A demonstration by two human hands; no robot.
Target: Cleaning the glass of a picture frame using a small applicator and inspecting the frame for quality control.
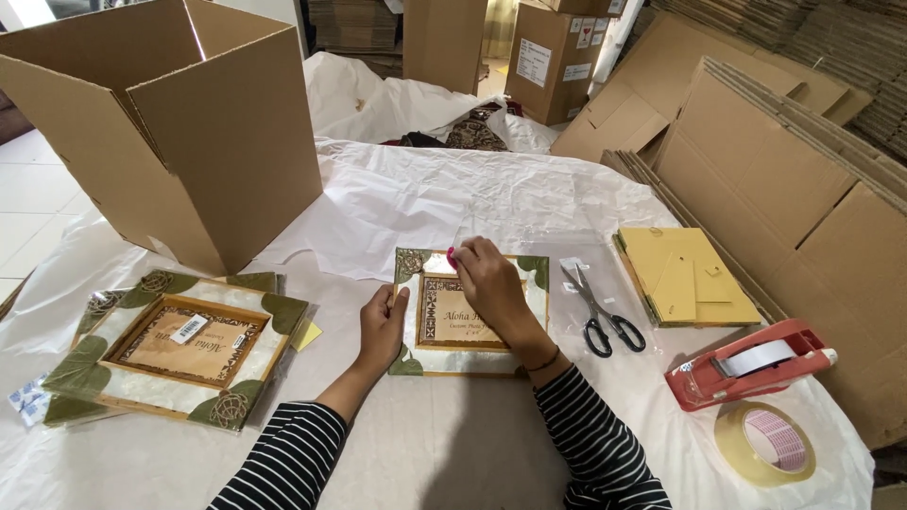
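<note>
Two hands work on one picture frame, which lies flat near the middle of the tabletop, toward its near edge. The left hand rests on the frame's left side, fingers curled over the edge and steadying it. The right hand sits on the frame's upper part, fingertips pinched together near the top left corner; what they pinch appears to be a small pink item, but it is too small to identify.

Risks from this state:
- The frame lies on loose white wrapping paper. A sideways pull by the right hand could slide the frame if the left hand eases off.
- Downward pressure on the front panel could mark or crack it.
- Scissors lie just right of the frame, blades pointing away. A backward sweep of the right forearm could strike them.
- A second, wrapped frame sits near the left edge, well apart.
</note>
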